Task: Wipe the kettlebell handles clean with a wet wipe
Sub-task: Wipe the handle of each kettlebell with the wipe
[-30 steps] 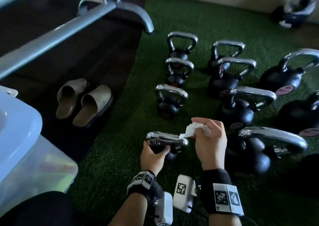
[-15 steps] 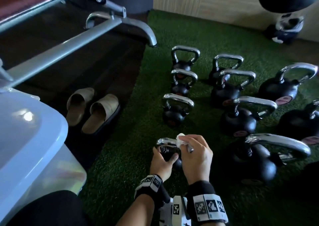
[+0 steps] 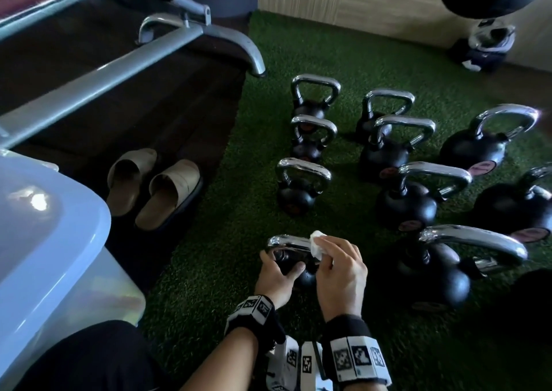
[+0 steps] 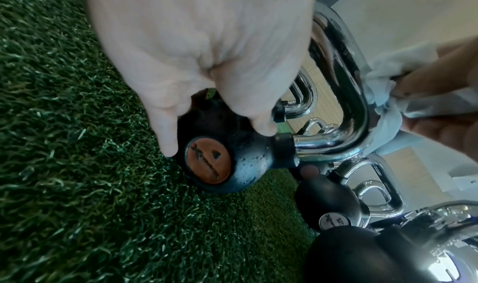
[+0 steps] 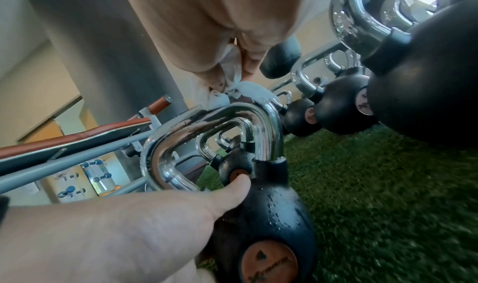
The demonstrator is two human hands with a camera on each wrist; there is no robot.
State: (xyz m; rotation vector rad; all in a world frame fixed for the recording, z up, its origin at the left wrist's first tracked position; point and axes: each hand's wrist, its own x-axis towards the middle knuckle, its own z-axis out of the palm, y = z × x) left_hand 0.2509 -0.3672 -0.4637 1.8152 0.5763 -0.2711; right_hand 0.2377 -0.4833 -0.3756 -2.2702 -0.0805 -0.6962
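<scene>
Left hand [image 3: 279, 274] cups the black ball of the nearest kettlebell [image 4: 248, 160], fingers curled round it, thumb braced by the handle's post. It stands on the green turf [image 3: 209, 271], front of the left-hand row.

Risk 1: the ball looks wet, droplets visible in both wrist views. If my left grip slides, the bell likely twists or tips under the wiping force.

Chrome handle [image 3: 288, 242] is bare on its left half. Risk 2: I probably skip the underside and the left bend if I only rub along the top.

Right hand [image 3: 339, 271] pinches the wet wipe [image 3: 406, 242] between thumb and fingertips, pressed on the handle's right corner. The wipe is bunched small; risk 3: it rolls off the curve and bare fingers smear the chrome.

Larger kettlebells [image 3: 430, 271] sit just to the right; knuckles may knock that big handle on a long stroke.
</scene>
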